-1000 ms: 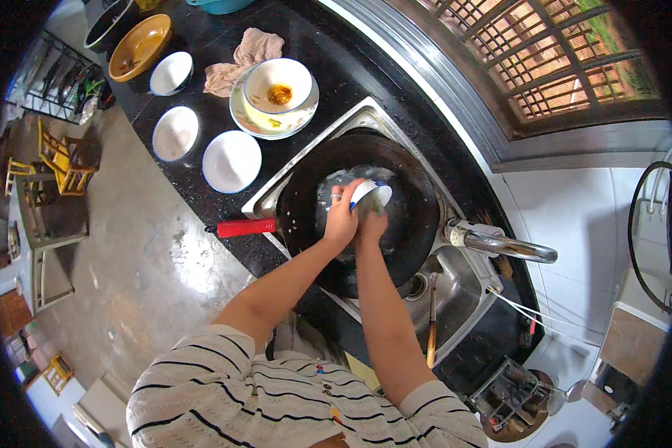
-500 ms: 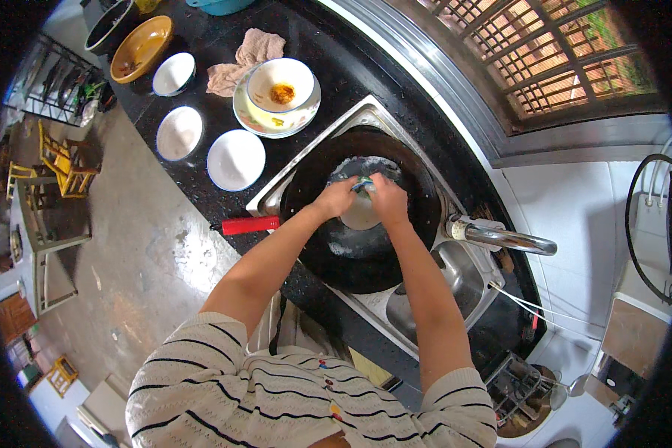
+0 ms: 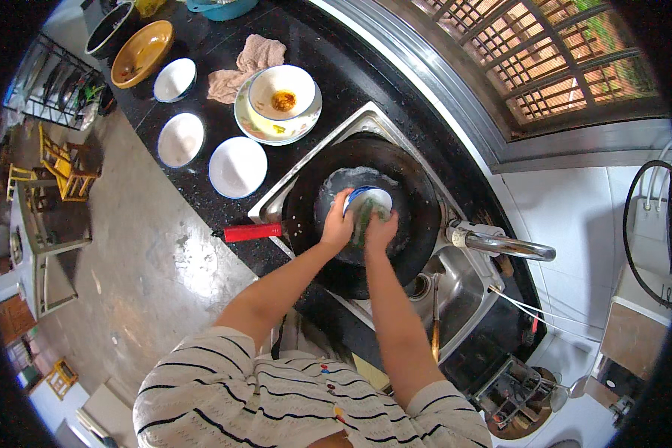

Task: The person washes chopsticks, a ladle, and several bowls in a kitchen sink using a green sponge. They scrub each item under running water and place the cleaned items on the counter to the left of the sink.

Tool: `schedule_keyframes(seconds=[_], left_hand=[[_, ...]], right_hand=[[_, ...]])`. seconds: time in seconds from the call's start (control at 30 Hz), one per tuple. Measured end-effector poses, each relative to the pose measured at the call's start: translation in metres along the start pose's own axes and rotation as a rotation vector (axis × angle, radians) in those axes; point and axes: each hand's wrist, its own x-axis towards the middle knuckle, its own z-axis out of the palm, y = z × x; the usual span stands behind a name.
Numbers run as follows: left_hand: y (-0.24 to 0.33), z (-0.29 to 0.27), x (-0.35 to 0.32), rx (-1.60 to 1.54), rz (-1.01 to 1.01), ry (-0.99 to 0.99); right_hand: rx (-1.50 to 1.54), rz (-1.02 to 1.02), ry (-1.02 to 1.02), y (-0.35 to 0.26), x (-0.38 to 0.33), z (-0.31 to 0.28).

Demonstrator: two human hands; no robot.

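Note:
A small white bowl with a blue rim [image 3: 379, 197] is tilted up over the soapy water [image 3: 328, 198] in a large black wok [image 3: 302, 198]. My left hand [image 3: 337, 226] is closed on the bowl's left edge. My right hand [image 3: 381, 231] presses a green scrubbing pad [image 3: 364, 222] against the bowl's inside; the pad is blurred and partly hidden by the fingers. The wok rests over the steel sink [image 3: 366, 113], its red handle [image 3: 252, 232] pointing left over the counter.
Left of the wok are white bowls [image 3: 237, 167], a stained bowl [image 3: 282, 91] on a plate [image 3: 295, 134], a cloth [image 3: 257, 56] and a brown dish [image 3: 143, 54]. A faucet [image 3: 500, 244] stands at right. A long-handled utensil [image 3: 435, 328] lies in the small basin.
The bowl has turned so its inside shows. My left hand has shifted to its left edge, and my right hand has moved lower, with the pad inside the bowl.

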Motion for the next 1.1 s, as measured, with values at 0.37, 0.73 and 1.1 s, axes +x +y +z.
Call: schedule_keyframes(seconds=[0.37, 0.73, 1.1], left_hand=[[0.015, -0.024, 0.034, 0.216, -0.011, -0.385], [0.048, -0.005, -0.014, 0.109, -0.131, 0.091], [0.010, -0.006, 0.006, 0.111, 0.130, 0.118]], right_hand=[[-0.509, -0.786, -0.341, -0.048, 0.049, -0.025], [-0.124, 0.061, 0.083, -0.002, -0.004, 0.010], [0.087, 0.396, -0.536, -0.020, -0.003, -0.016]])
